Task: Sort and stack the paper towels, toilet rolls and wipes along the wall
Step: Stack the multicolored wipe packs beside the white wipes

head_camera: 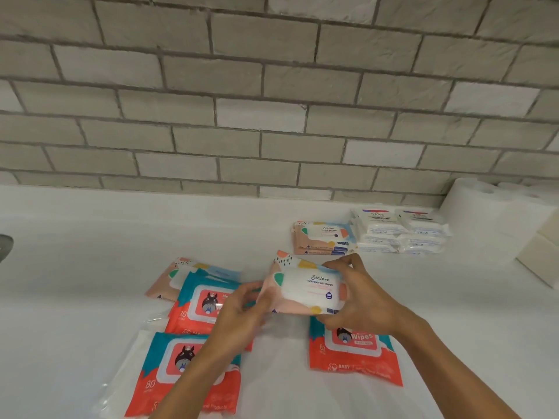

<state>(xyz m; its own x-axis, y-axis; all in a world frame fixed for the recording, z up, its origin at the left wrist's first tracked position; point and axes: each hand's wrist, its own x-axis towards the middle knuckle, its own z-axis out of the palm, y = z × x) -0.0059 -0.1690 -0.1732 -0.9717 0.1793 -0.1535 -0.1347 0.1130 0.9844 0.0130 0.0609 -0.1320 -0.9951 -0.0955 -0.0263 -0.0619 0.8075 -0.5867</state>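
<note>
A grey brick wall (272, 86) fills the far half of the view, above a white table (75, 267).

At the far right, against the wall, stand white paper rolls (478, 219). Their outlines wash out against the bright surface, and the frame edge cuts them off. Just right of them are pale cream blocks (541, 261), also cut off, and I cannot tell what they are.

Three red-and-teal wipes packs lie flat near me, each showing a dark cartoon animal. The near left pack (169, 370) reads "80", and my left forearm crosses it. It rests on a clear-wrapped white bundle (133, 358) that is hard to make out. The middle left pack (196, 300) is partly behind my left grip. The right pack (354, 352) reads "Wipes" and "BABY", with its top hidden.

Left of the rolls are two side-by-side stacks of white Dove packs (399, 231); their small print is unreadable. Touching their left side is a short stack of pastel Stalove packs (323, 238).

One pastel pack (166, 279) lies mostly hidden under the middle left pack.

I hold another Stalove pack (305, 290) above the table's middle, its label reading "Stalove cleaning wet wipes". My left grip (242, 313) clasps its left end and my right grip (360, 293) curls around its right end.

A dark shape (4, 246) is cut off at the left edge.
</note>
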